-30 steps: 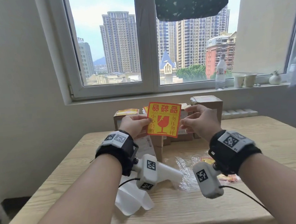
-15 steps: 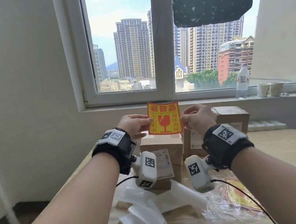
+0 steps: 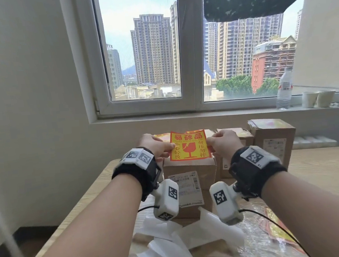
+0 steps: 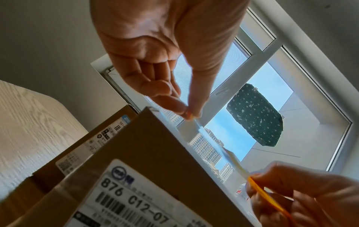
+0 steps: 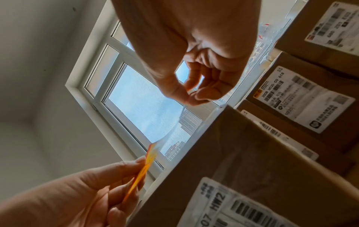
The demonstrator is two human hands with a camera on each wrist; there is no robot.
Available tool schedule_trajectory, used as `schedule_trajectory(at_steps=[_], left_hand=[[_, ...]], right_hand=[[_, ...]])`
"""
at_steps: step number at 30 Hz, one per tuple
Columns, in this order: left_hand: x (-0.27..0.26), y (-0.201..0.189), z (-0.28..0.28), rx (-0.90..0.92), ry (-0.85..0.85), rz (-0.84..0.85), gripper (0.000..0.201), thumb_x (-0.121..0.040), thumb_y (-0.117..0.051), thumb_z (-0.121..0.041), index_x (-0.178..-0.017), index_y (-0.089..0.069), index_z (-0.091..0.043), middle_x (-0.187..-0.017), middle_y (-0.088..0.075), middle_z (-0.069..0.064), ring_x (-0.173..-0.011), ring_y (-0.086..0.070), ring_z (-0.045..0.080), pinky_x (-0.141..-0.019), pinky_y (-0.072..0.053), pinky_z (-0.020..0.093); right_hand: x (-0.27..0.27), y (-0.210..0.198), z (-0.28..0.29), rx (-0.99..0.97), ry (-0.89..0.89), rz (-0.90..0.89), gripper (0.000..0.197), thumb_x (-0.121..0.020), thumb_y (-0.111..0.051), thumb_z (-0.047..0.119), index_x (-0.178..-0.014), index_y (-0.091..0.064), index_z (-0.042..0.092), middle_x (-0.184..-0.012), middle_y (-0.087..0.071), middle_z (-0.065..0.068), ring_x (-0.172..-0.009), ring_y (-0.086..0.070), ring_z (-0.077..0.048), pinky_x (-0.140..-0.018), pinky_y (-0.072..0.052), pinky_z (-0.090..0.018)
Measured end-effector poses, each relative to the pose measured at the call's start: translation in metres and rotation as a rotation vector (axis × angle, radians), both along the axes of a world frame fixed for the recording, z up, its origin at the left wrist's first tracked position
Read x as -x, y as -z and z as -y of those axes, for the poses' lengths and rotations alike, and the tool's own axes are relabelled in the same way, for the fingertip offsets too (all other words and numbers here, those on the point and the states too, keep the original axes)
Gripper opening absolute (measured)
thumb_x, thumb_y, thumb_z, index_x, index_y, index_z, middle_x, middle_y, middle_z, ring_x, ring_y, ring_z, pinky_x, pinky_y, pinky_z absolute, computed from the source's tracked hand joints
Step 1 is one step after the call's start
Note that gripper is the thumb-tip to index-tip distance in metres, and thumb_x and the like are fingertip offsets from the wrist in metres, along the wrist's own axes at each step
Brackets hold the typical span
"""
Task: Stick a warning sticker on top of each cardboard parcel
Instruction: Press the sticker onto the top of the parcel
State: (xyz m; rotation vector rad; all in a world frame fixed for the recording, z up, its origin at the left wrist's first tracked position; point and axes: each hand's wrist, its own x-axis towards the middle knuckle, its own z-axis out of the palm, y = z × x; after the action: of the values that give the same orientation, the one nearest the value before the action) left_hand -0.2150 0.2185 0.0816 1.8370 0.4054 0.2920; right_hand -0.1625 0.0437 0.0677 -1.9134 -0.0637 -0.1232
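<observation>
Light wood table (image 3: 321, 167) under a window (image 3: 193, 43). Sticker (image 3: 188, 145) held just above front parcel (image 3: 189, 168), left hand (image 3: 156, 146) pinching its 9 o'clock edge, right hand (image 3: 224, 143) 3 o'clock. Wrist cams show it edge-on, prob. not yet touching cardboard.

Yellow-red sticker (image 3: 189, 146) hangs above brown parcel (image 3: 189, 169).
</observation>
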Motion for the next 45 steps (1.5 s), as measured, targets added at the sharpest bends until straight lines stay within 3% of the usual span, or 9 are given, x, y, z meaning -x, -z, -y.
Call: schedule_trajectory(at_steps=[2, 9, 12, 17, 23, 28, 36, 39, 45], left_hand=[[-0.002, 0.003, -0.001, -0.014, 0.000, -0.012, 0.022, -0.080, -0.076, -0.015, -0.085, -0.054, -0.014, -0.085, -0.069, 0.003, -0.074, -0.067, 0.012, -0.068, -0.055, 0.027], [-0.004, 0.004, 0.004, -0.056, -0.005, -0.029, 0.018, -0.082, -0.072, -0.004, -0.091, -0.057, -0.007, -0.070, -0.060, 0.005, -0.044, -0.056, 0.008, -0.026, -0.035, 0.011], [-0.008, 0.007, 0.003, -0.105, -0.020, -0.034, 0.021, -0.080, -0.075, -0.006, -0.093, -0.059, -0.008, -0.066, -0.061, 0.004, -0.034, -0.053, 0.003, -0.030, -0.040, 0.012], [-0.013, 0.009, 0.001, -0.144, -0.048, -0.033, 0.021, -0.076, -0.078, -0.011, -0.089, -0.062, -0.010, -0.067, -0.065, 0.003, -0.048, -0.059, 0.010, -0.043, -0.048, 0.019], [-0.016, 0.011, 0.003, -0.184, -0.064, -0.022, 0.022, -0.075, -0.079, -0.011, -0.077, -0.057, -0.013, -0.064, -0.068, 0.005, -0.044, -0.064, 0.014, -0.043, -0.047, 0.023], [-0.016, 0.010, 0.005, -0.252, -0.063, -0.016, 0.017, -0.073, -0.079, -0.012, -0.071, -0.062, -0.013, -0.065, -0.071, 0.007, -0.058, -0.072, 0.020, -0.067, -0.062, 0.036], [-0.020, 0.011, 0.009, -0.368, -0.107, -0.012, 0.018, -0.066, -0.080, -0.022, -0.075, -0.065, -0.017, -0.060, -0.072, 0.002, -0.051, -0.071, 0.015, -0.067, -0.062, 0.035], [-0.023, 0.010, 0.008, -0.395, -0.107, -0.027, 0.021, -0.068, -0.082, -0.023, -0.078, -0.065, -0.016, -0.062, -0.070, -0.002, -0.049, -0.067, 0.010, -0.055, -0.057, 0.024], [-0.028, 0.010, 0.013, -0.584, -0.086, -0.059, 0.032, -0.065, -0.084, -0.039, -0.085, -0.065, -0.021, -0.092, -0.067, -0.001, -0.086, -0.061, 0.016, -0.073, -0.049, 0.025]], right_hand=[[-0.001, 0.001, -0.001, 0.004, -0.009, -0.017, 0.024, -0.091, -0.061, 0.014, -0.068, -0.056, 0.014, -0.092, -0.072, -0.014, -0.091, -0.070, -0.027, -0.089, -0.056, -0.044], [-0.002, 0.003, -0.005, 0.044, 0.001, -0.022, 0.027, -0.090, -0.063, 0.016, -0.064, -0.054, 0.015, -0.093, -0.071, -0.018, -0.093, -0.070, -0.031, -0.088, -0.056, -0.046], [0.001, 0.004, -0.004, 0.086, -0.004, -0.025, 0.028, -0.090, -0.064, 0.016, -0.064, -0.054, 0.018, -0.078, -0.067, -0.009, -0.090, -0.070, -0.027, -0.085, -0.058, -0.044], [-0.001, 0.005, -0.006, 0.131, -0.008, -0.019, 0.024, -0.090, -0.065, 0.017, -0.070, -0.053, 0.020, -0.071, -0.063, -0.004, -0.077, -0.071, -0.022, -0.077, -0.061, -0.041], [-0.004, 0.007, -0.006, 0.175, 0.012, 0.000, 0.018, -0.088, -0.068, 0.021, -0.074, -0.056, 0.021, -0.080, -0.065, -0.004, -0.081, -0.070, -0.020, -0.079, -0.060, -0.040], [-0.006, 0.008, -0.007, 0.221, 0.013, 0.028, 0.025, -0.088, -0.068, 0.020, -0.067, -0.053, 0.022, -0.090, -0.068, -0.007, -0.088, -0.070, -0.023, -0.083, -0.059, -0.041], [-0.013, 0.011, -0.007, 0.266, 0.017, 0.045, 0.016, -0.084, -0.071, 0.024, -0.076, -0.058, 0.022, -0.098, -0.069, -0.006, -0.090, -0.069, -0.021, -0.081, -0.060, -0.036], [-0.014, 0.013, -0.006, 0.260, 0.012, 0.048, 0.011, -0.084, -0.072, 0.024, -0.089, -0.064, 0.018, -0.098, -0.068, -0.004, -0.089, -0.068, -0.019, -0.075, -0.059, -0.030], [-0.015, 0.015, -0.003, 0.239, -0.040, 0.081, 0.010, -0.085, -0.070, 0.018, -0.092, -0.067, 0.023, -0.101, -0.064, 0.001, -0.091, -0.061, -0.015, -0.062, -0.051, -0.020]])
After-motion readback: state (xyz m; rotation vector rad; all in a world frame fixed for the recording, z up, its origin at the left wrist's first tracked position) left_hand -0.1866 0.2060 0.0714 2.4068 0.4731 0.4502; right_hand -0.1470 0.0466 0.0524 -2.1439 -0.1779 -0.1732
